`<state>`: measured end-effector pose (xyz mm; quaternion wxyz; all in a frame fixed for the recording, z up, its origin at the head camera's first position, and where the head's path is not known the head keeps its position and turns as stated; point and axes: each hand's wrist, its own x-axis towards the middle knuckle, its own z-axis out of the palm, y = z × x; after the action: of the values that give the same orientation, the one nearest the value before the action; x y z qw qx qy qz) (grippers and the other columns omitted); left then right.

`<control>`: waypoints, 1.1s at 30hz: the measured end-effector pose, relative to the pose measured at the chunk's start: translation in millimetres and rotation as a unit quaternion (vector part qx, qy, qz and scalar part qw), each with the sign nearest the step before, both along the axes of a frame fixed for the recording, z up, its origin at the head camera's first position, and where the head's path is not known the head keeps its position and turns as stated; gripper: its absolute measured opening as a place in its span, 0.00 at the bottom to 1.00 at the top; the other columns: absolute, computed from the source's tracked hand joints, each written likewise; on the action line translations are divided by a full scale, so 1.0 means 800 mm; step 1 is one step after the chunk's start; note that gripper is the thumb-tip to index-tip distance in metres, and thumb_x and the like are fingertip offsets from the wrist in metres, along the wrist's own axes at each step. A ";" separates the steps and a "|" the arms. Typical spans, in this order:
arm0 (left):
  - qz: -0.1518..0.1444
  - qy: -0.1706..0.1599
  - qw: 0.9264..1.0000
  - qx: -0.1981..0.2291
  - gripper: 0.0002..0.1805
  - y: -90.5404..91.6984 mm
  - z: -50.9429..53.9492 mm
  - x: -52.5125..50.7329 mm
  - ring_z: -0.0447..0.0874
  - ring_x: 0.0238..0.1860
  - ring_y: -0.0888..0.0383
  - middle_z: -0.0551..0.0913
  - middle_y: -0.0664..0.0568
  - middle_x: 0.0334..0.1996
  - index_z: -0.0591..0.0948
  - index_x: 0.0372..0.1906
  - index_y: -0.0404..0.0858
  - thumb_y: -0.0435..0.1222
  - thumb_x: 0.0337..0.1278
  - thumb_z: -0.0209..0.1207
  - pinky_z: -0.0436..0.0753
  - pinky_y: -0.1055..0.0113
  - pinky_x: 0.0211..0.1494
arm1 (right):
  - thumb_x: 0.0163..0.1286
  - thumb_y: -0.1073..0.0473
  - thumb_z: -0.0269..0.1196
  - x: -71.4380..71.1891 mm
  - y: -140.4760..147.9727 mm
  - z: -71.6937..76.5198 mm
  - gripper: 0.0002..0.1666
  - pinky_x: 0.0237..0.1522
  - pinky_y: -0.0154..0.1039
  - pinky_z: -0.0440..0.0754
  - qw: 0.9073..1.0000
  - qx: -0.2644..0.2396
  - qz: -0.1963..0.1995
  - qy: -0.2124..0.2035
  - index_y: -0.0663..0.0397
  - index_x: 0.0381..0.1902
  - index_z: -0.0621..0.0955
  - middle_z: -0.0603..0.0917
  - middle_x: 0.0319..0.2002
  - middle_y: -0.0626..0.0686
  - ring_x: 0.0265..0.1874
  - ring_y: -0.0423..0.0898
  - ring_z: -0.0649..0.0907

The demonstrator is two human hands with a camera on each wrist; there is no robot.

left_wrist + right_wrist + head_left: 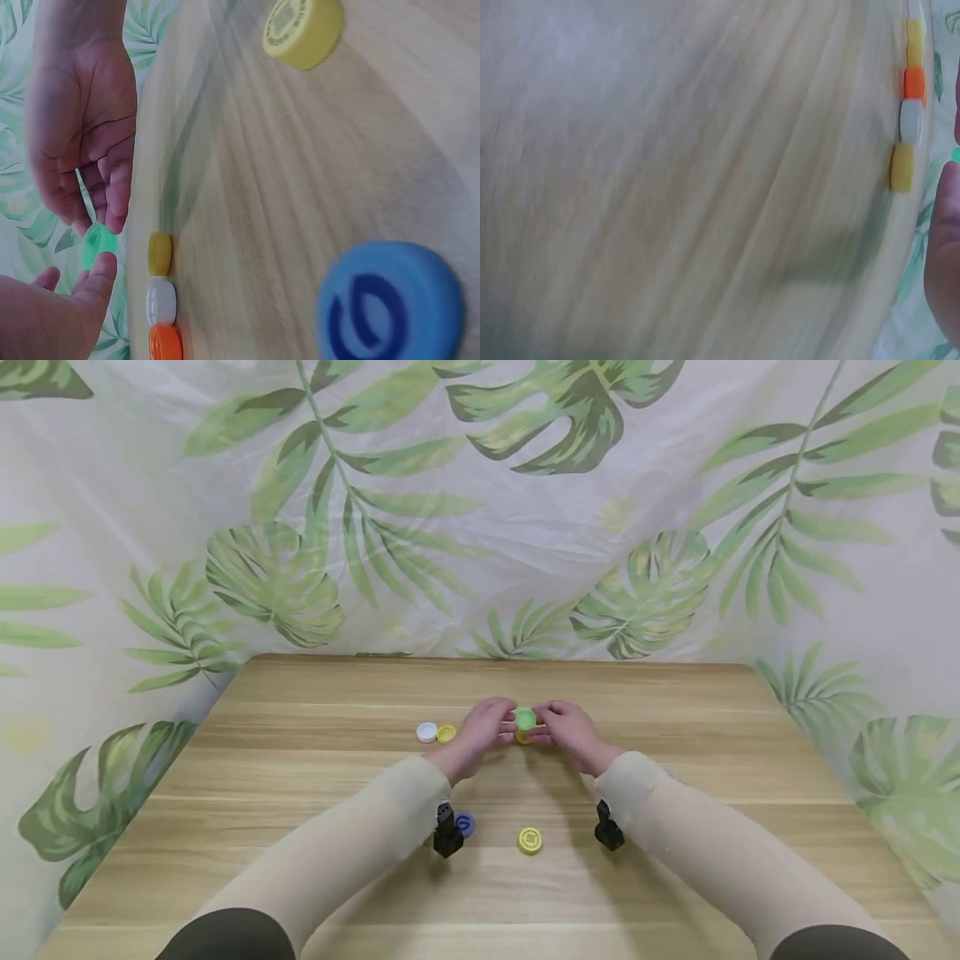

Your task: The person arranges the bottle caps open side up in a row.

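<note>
A green bottle cap [525, 718] is held up between the two hands above the far part of the table. My left hand [483, 732] pinches it from the left, and my right hand [568, 732] has its fingertips on the other side. The left wrist view shows the green cap [99, 244] between the thumb of the left hand [56, 311] and the fingers of the right hand [86, 142]. Below it a yellow cap [522, 737] lies on the table, partly covered. At the right wrist view's edge, the right hand [943, 247] shows only in part.
A row of caps lies along the far side: white [427, 732], yellow [446, 733], orange [914, 83], white [911, 121] and yellow [902, 167]. Nearer on the wooden table [337, 860] are a blue cap [466, 824] and a yellow cap [529, 840]. A leaf-patterned cloth [525, 527] hangs behind.
</note>
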<state>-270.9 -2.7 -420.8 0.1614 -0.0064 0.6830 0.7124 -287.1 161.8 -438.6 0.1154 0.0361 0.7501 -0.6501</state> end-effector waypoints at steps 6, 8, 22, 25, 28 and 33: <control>-0.013 0.013 1.000 0.010 0.26 0.014 -0.004 -0.005 0.72 0.65 0.37 0.68 0.28 0.65 0.67 0.68 0.23 0.40 0.78 0.44 0.74 0.49 0.69 | 0.77 0.71 0.55 -0.011 0.018 -0.003 0.17 0.49 0.43 0.87 0.998 0.060 0.016 0.031 0.78 0.58 0.76 0.83 0.48 0.66 0.40 0.53 0.87; -0.012 0.010 1.000 0.017 0.24 0.022 -0.006 -0.004 0.72 0.64 0.37 0.68 0.29 0.64 0.68 0.65 0.24 0.39 0.78 0.44 0.75 0.49 0.69 | 0.76 0.71 0.56 -0.014 0.024 -0.006 0.16 0.44 0.38 0.87 0.997 0.067 0.019 0.024 0.78 0.56 0.77 0.84 0.46 0.64 0.36 0.49 0.86; -0.037 -0.026 0.999 0.017 0.16 0.061 -0.011 0.008 0.70 0.50 0.50 0.72 0.41 0.50 0.72 0.55 0.31 0.40 0.75 0.49 0.75 0.49 0.66 | 0.81 0.65 0.51 -0.015 0.058 -0.012 0.18 0.37 0.31 0.85 0.995 0.088 0.045 -0.032 0.76 0.58 0.75 0.83 0.41 0.59 0.30 0.40 0.83; -0.056 -0.046 0.997 0.011 0.20 0.065 -0.012 0.006 0.70 0.50 0.51 0.71 0.40 0.56 0.70 0.61 0.30 0.40 0.76 0.49 0.75 0.51 0.67 | 0.82 0.64 0.51 -0.015 0.060 -0.013 0.19 0.38 0.32 0.85 0.993 0.102 0.051 -0.042 0.76 0.59 0.75 0.83 0.42 0.58 0.31 0.40 0.83; -0.072 -0.062 0.995 0.005 0.22 0.069 -0.015 0.005 0.70 0.49 0.52 0.70 0.37 0.62 0.68 0.66 0.29 0.39 0.77 0.50 0.76 0.53 0.65 | 0.82 0.63 0.50 -0.015 0.062 -0.013 0.21 0.41 0.34 0.86 0.990 0.120 0.057 -0.049 0.76 0.61 0.75 0.82 0.46 0.60 0.33 0.42 0.83; -0.074 -0.069 0.995 0.001 0.20 0.070 -0.017 0.006 0.72 0.49 0.51 0.71 0.38 0.62 0.69 0.63 0.30 0.37 0.76 0.52 0.77 0.56 0.62 | 0.81 0.63 0.50 -0.016 0.062 -0.012 0.21 0.42 0.33 0.86 0.988 0.128 0.062 -0.053 0.77 0.61 0.75 0.82 0.47 0.60 0.35 0.42 0.83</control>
<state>-266.2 53.2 -434.3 0.2609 -0.0050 0.6677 0.6972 -299.9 211.5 -448.3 0.1890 0.0386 0.8210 -0.5374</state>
